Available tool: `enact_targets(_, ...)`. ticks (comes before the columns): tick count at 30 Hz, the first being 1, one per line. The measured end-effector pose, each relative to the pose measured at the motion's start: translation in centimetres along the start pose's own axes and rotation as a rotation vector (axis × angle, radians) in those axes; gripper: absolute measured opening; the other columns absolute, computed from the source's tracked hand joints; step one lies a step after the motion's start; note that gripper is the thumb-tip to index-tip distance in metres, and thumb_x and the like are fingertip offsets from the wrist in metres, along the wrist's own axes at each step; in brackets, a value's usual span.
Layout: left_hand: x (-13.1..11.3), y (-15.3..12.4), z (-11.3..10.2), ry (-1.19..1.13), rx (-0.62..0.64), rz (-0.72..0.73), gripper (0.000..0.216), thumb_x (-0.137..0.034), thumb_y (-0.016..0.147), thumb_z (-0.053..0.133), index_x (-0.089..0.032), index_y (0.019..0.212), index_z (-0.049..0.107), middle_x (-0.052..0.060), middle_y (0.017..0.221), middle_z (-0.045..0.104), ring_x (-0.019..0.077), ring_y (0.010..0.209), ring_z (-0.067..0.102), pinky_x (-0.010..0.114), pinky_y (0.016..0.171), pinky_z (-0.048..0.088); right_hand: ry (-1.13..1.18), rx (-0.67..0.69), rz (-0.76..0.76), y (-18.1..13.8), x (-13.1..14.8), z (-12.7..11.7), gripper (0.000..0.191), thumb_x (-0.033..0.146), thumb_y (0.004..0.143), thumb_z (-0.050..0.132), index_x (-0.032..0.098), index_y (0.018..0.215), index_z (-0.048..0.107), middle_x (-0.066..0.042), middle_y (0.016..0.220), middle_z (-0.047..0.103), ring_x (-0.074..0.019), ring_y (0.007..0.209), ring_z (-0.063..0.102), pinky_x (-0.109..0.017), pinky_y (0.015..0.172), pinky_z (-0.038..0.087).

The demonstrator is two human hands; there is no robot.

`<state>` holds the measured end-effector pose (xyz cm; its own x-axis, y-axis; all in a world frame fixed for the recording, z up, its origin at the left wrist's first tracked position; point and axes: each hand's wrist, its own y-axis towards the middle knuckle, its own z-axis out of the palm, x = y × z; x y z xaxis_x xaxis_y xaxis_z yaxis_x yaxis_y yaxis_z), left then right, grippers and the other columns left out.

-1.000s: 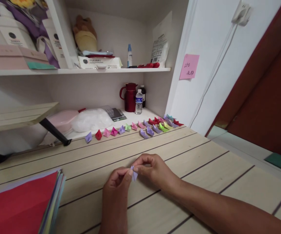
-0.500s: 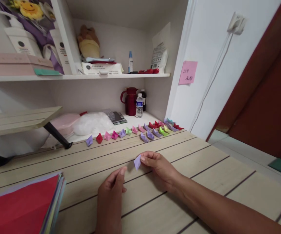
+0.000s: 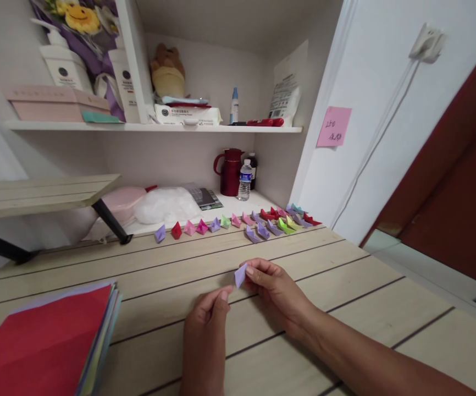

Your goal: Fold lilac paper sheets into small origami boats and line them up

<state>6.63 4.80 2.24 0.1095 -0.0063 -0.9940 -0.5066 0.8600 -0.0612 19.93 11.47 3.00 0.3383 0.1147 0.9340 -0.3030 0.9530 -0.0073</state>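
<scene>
Soft, muted light, faint shadows, stretched edges.

A white shelving unit [image 3: 320,82] stood behind the wood-toned desk [image 3: 357,324], whose boards were parted by dark lines; an upright divider [image 3: 133,60] split its upper level. At left, a low raised stand [image 3: 36,192] rested on black legs. To the right rose a pale wall [image 3: 386,82] with a socket [image 3: 425,43], then a dark red-brown panel [image 3: 452,209] above light floor tiles [image 3: 423,269]. The light was soft.
</scene>
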Motion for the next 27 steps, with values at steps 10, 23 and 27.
enact_targets(10, -0.1, 0.5, -0.1, -0.055, 0.073, -0.045, 0.04, -0.059, 0.07, 0.07, -0.019, 0.072, 0.077, 0.005, 0.066, 0.072, 0.0281, 0.088, 0.069, 0.036, 0.085, 0.049, -0.435, 0.056, -0.314, -0.9, 0.5, 0.4, 0.009, 0.031, 0.083, 0.072, 0.024, 0.085, 0.077, -0.003, 0.088, 0.069, -0.0205, 0.089, 0.059, -0.033, 0.085, 0.041)
enact_targets(23, 0.9, 1.4, -0.5, -0.191, 0.095, -0.126, 0.042, -0.053, 0.063, 0.081, -0.02, 0.088, 0.079, 0.008, 0.089, 0.079, 0.0303, 0.101, 0.069, 0.047, 0.101, 0.045, -0.65, 0.165, -0.552, -1.7, 0.6, 0.9, 0.027, 0.034, 0.091, 0.067, 0.029, 0.117, 0.067, -0.006, 0.116, 0.06, -0.0221, 0.113, 0.056, -0.035, 0.098, 0.043)
enact_targets(27, 1.1, 1.4, -0.5, -0.22, 0.117, -0.099, 0.04, -0.05, 0.063, 0.083, -0.019, 0.088, 0.079, 0.01, 0.095, 0.078, 0.0328, 0.109, 0.066, 0.048, 0.106, 0.043, -0.626, 0.143, -0.548, -1.8, 0.7, 1.1, 0.031, 0.033, 0.086, 0.072, 0.029, 0.116, 0.067, -0.006, 0.113, 0.062, -0.0222, 0.106, 0.058, -0.035, 0.094, 0.045)
